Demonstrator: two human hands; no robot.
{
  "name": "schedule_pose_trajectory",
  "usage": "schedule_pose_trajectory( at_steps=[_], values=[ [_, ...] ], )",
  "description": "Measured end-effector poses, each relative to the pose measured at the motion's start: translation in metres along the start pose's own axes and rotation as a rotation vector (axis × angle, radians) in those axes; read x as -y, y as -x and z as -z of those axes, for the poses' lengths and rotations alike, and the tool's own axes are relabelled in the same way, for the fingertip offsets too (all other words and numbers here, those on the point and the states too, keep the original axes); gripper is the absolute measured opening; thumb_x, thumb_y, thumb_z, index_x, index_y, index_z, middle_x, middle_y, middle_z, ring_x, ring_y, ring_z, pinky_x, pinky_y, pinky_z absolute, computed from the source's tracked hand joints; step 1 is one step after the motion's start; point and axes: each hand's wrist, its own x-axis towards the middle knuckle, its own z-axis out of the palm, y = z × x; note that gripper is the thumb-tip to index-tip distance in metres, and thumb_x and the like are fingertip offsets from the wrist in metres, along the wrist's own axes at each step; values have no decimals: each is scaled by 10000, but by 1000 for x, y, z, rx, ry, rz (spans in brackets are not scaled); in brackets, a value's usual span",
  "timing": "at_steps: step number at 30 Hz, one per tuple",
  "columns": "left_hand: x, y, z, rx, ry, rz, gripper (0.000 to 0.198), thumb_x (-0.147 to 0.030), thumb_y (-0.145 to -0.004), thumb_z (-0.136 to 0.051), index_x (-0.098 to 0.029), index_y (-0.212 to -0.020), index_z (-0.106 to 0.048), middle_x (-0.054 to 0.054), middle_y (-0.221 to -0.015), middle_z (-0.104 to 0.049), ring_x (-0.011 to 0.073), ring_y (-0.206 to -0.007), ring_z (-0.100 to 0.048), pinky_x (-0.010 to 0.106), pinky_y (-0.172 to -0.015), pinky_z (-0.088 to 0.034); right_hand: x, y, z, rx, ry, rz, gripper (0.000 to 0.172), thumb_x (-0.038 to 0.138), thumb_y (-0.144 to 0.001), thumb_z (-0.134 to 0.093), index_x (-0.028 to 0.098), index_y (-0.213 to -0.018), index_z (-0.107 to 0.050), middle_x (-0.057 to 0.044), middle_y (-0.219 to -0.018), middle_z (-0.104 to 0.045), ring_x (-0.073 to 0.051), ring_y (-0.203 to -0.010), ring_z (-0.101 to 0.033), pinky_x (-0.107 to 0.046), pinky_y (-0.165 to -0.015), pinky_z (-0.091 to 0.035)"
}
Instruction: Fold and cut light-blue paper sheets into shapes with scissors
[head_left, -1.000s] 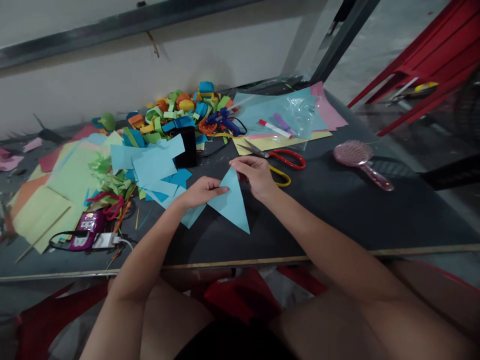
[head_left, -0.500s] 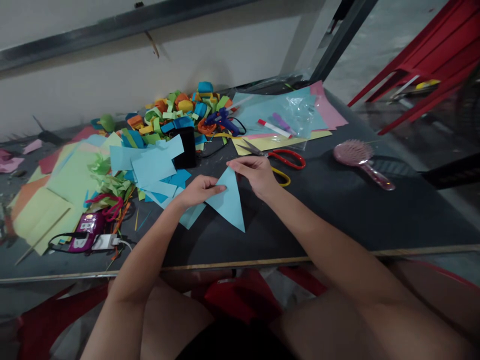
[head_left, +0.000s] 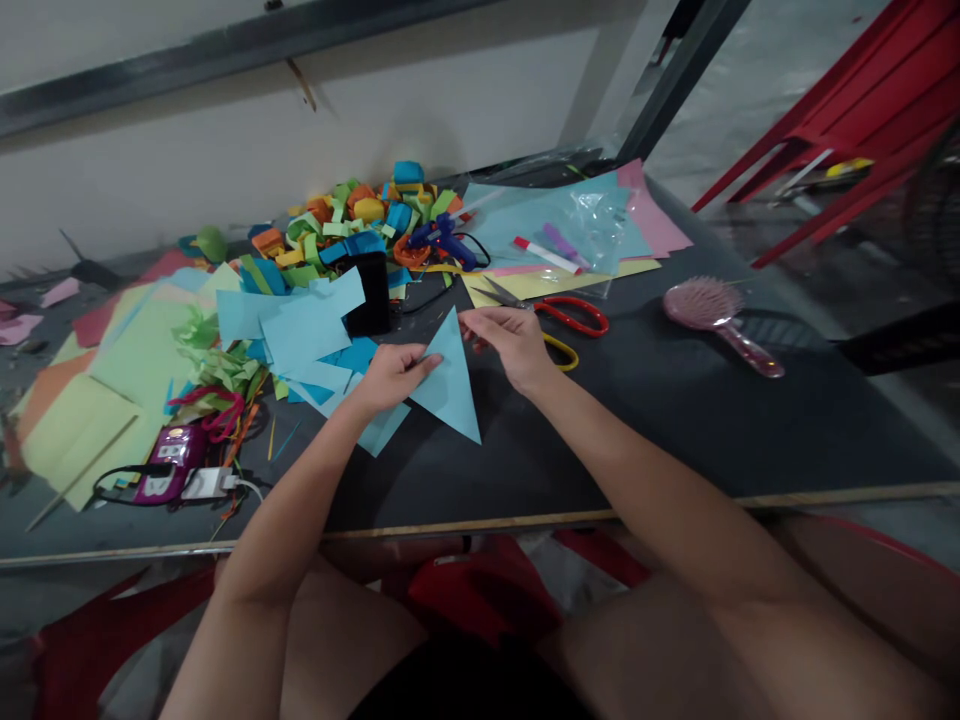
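Note:
A light blue sheet of paper (head_left: 448, 385), folded into a pointed triangle, is held up over the dark table. My left hand (head_left: 394, 378) pinches its left side, thumb on top. At the sheet's right edge, just below the upper tip, my right hand (head_left: 510, 345) is closed with its fingertips against the paper. Another light blue piece (head_left: 384, 430) lies partly under the left hand. Behind the right hand lie scissors (head_left: 574, 315) with one red and one yellow handle.
Coloured paper pieces (head_left: 360, 215) are heaped at the back, near a blue glue gun (head_left: 446, 240) and a black box (head_left: 369, 295). Flat sheets and a marker (head_left: 551, 256) lie back right. A pink hairbrush (head_left: 709, 305) rests at right, a purple device (head_left: 174, 460) at left.
The folded paper has shifted slightly up and left, so its tip now shows clear of my right fingertips, which were pinching it. My left hand has moved slightly up and left.

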Motion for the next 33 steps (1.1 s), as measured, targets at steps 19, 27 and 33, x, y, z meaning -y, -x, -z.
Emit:
schedule_pose_trajectory(
  at_steps=[19, 27, 33],
  values=[
    [1, 0, -3, 27, -198, -73, 481, -469, -905, -447, -194, -548, -279, -47, -519, -229, 85, -489, -256, 263, -495, -175, 1, -2, -1, 29, -132, 73, 263, 434, -610, -834, 210, -651, -701, 21, -614, -612, -83, -530, -482, -249, -516, -384],
    [0, 0, -1, 2, -207, -74, 479, -466, -907, -436, -194, -550, -266, -44, -508, -235, 86, -478, -269, 268, -499, -184, -3, -5, 1, 15, -68, 31, 292, 447, -612, -819, 199, -701, -694, 12, -671, -622, -90, -557, -496, -253, -527, -417],
    [1, -1, 5, -61, -192, -62, 464, -454, -902, -446, -196, -564, -261, -41, -537, -234, 87, -499, -274, 264, -499, -194, -10, -3, 4, 113, 168, 97, 341, 431, -623, -826, 186, -827, -704, -5, -770, -654, -115, -658, -544, -260, -596, -447]
  ],
)
